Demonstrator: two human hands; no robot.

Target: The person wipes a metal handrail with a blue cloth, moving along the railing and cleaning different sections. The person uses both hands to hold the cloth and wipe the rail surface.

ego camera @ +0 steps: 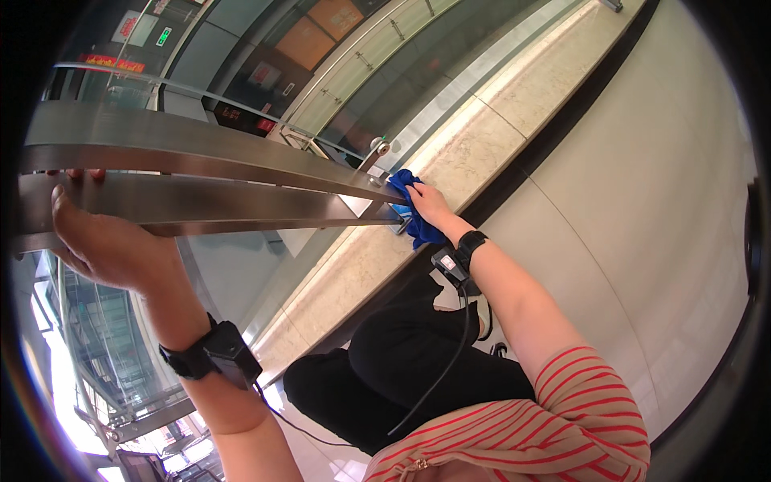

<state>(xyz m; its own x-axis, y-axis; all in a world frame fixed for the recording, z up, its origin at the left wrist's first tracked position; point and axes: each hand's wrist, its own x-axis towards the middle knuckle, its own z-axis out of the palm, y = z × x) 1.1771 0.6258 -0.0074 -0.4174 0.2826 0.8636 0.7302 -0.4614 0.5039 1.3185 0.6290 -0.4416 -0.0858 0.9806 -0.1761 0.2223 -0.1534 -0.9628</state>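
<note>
Two parallel flat bars of a stainless-steel railing post (259,205) run from the left down to a stone ledge. My left hand (111,247) grips the nearer bar at its upper end, with fingertips showing in the gap between the bars. At the post's foot, my right hand (429,202) holds a crumpled blue cloth (424,232) against the metal. The cloth hides part of the post's lower end and spills onto the ledge. A round metal glass clamp (380,146) sticks out beside the foot.
Glass railing panels (241,259) stand along the pale marble ledge (476,135), with a lower floor visible through them. A dark border strip (542,144) edges the glossy tiled floor (632,199). Cables (449,379) hang from devices strapped to both wrists. My bent knees (385,355) are close to the ledge.
</note>
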